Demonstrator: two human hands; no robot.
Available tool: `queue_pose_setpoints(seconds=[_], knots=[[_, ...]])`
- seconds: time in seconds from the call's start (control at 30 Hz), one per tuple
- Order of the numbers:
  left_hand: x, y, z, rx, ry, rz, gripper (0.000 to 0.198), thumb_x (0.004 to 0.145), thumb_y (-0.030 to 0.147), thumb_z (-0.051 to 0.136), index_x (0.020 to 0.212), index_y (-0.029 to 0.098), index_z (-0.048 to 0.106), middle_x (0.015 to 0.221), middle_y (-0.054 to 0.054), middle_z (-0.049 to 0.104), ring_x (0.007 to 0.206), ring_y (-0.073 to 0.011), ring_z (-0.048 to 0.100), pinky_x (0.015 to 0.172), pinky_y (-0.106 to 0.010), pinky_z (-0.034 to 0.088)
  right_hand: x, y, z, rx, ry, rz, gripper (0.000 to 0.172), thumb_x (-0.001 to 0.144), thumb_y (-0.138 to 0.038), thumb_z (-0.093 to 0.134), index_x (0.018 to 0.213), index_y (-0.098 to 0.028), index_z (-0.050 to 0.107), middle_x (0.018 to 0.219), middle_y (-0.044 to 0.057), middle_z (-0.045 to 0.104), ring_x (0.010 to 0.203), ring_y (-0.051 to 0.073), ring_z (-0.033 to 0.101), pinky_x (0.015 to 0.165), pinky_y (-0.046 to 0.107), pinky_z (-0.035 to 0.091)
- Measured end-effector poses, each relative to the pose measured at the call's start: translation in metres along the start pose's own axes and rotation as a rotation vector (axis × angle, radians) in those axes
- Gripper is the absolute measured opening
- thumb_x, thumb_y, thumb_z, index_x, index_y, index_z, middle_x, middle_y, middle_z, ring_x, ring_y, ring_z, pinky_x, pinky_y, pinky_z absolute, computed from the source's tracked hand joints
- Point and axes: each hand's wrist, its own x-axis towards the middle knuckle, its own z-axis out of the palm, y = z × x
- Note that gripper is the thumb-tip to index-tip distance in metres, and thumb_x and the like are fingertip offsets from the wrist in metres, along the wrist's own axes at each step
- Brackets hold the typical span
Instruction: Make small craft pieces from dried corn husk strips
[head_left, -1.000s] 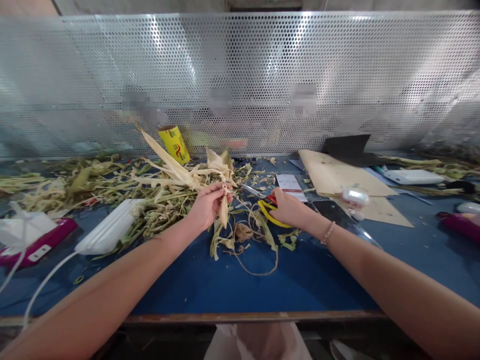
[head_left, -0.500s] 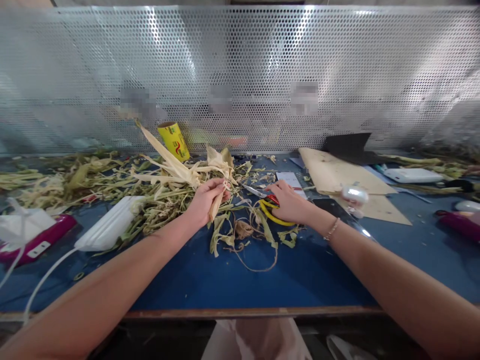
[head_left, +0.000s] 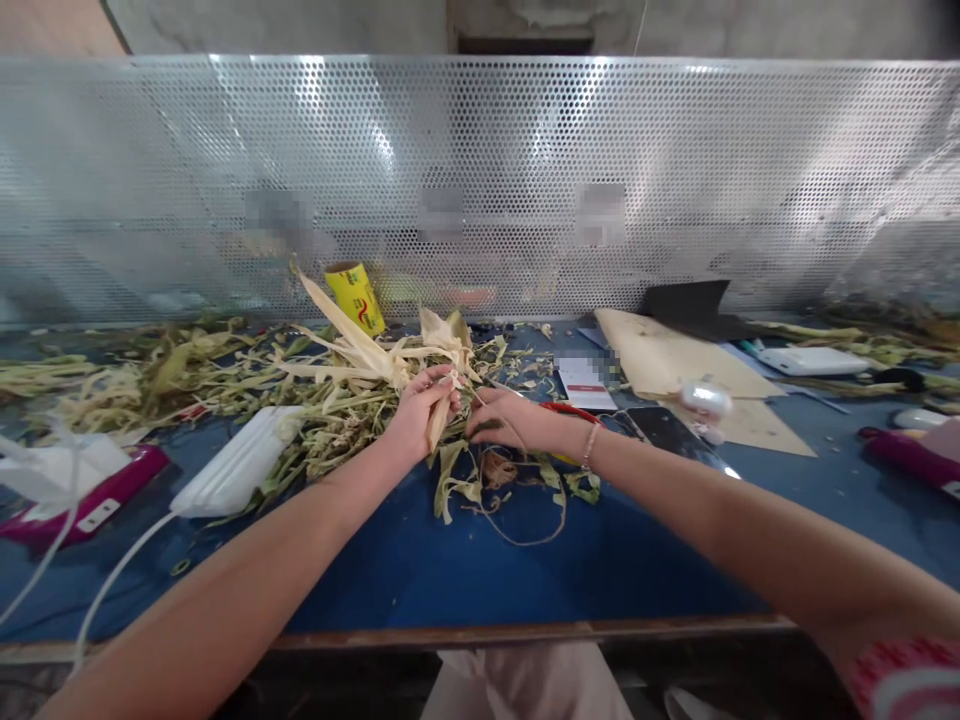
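Observation:
My left hand is closed around the gathered base of a bunch of dried corn husks. The pale husks fan out to the upper left, and one end hangs below my fingers. Close beside it, my right hand has curled fingers near a dark bit of leaf; what they pinch is hidden. A thin twine loops over the table below and runs up by my right hand. Under that hand lie a small brown tangle of twine and dry leaves. Red-and-yellow handles show partly behind my right wrist.
Dried stalks and leaves cover the table's left and back. A yellow tube stands by the perforated metal screen. White corded block, purple-and-white device, white card, black phone and brown paper lie around.
My right hand has let go of the red-and-yellow-handled scissors and moved left, close to my left hand. The left hand keeps its hold on the husks. The view has tilted up slightly.

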Motion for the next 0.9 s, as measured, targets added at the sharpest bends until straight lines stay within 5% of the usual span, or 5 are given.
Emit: queue_pose_setpoints(seconds=[0.27,0.43,0.57,0.67,0.9], knots=[[-0.002,0.0,0.001,0.008,-0.047,0.005,0.011,0.059,0.01,0.063,0.068,0.011,0.057,0.066,-0.002,0.062,0.046,-0.0047,0.051,0.046,-0.016,0.043,0.008,-0.005,0.016,-0.138,-0.084,-0.073,0.014,0.081,-0.019,0.048,0.08,-0.015,0.06,0.088,0.008,0.055,0.086,0.016,0.049,0.082,0.031,0.041],[-0.002,-0.001,0.001,0.002,-0.016,-0.003,0.013,0.058,0.01,0.064,0.068,0.013,0.057,0.066,0.0,0.062,0.049,-0.0053,0.053,0.052,-0.017,0.046,-0.001,-0.001,0.004,-0.036,0.138,0.198,0.009,0.08,-0.016,0.046,0.077,-0.014,0.054,0.08,0.006,0.056,0.078,0.014,0.05,0.078,0.029,0.042],[-0.003,-0.004,0.003,-0.004,0.0,0.002,0.015,0.056,0.011,0.068,0.067,0.014,0.058,0.063,0.001,0.062,0.056,-0.0077,0.057,0.056,-0.019,0.047,-0.01,-0.002,-0.023,0.173,0.505,0.567,0.011,0.08,-0.02,0.041,0.079,-0.016,0.051,0.071,0.001,0.056,0.066,0.011,0.053,0.067,0.026,0.044],[-0.006,-0.007,0.006,0.013,0.01,-0.007,0.016,0.055,0.012,0.07,0.067,0.014,0.059,0.064,0.001,0.062,0.059,-0.0075,0.057,0.057,-0.018,0.045,-0.013,-0.012,-0.032,0.259,0.677,0.482,0.014,0.08,-0.026,0.043,0.083,-0.017,0.053,0.07,0.001,0.057,0.064,0.011,0.055,0.063,0.024,0.045],[-0.01,-0.01,0.011,0.036,0.013,-0.01,0.018,0.05,0.012,0.074,0.062,0.013,0.06,0.058,0.003,0.06,0.051,-0.0049,0.053,0.05,-0.016,0.04,-0.012,-0.038,-0.019,0.056,0.633,0.241,0.014,0.078,-0.021,0.049,0.08,-0.021,0.064,0.083,0.002,0.065,0.081,0.014,0.058,0.077,0.03,0.045]])
